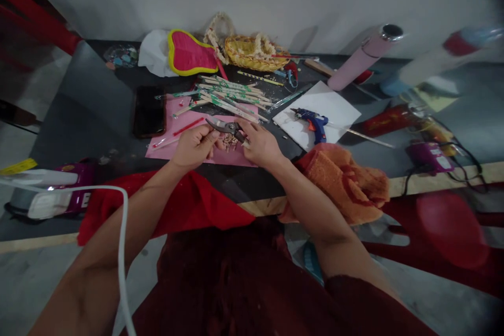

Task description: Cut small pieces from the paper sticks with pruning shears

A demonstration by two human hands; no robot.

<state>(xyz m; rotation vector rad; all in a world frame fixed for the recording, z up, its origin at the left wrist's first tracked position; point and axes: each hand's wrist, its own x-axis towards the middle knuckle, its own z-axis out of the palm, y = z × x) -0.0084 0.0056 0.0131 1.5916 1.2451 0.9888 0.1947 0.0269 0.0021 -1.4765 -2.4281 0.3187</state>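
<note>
My right hand [262, 143] is wrapped around the handles of a pair of pruning shears [225, 126], whose blades point left. Close to the blades, my left hand [196, 145] is closed in a pinch; what its fingers hold is too small to make out. Below the shears, a heap of short cut stick pieces [229, 140] lies on a pink sheet [173, 110]. Just beyond are several wooden chopsticks [232, 94] in green-printed wrappers. A red stick [189, 125] lies beside my left hand.
A phone [149, 111] lies at left. Behind are a pink-and-yellow fan shape [192, 52] and a wicker basket [252, 55]. To the right are a blue glue gun [313, 119] on a white board [338, 102], a pink flask [364, 58] and an orange towel [344, 181]. A white cable [123, 241] crosses my left arm.
</note>
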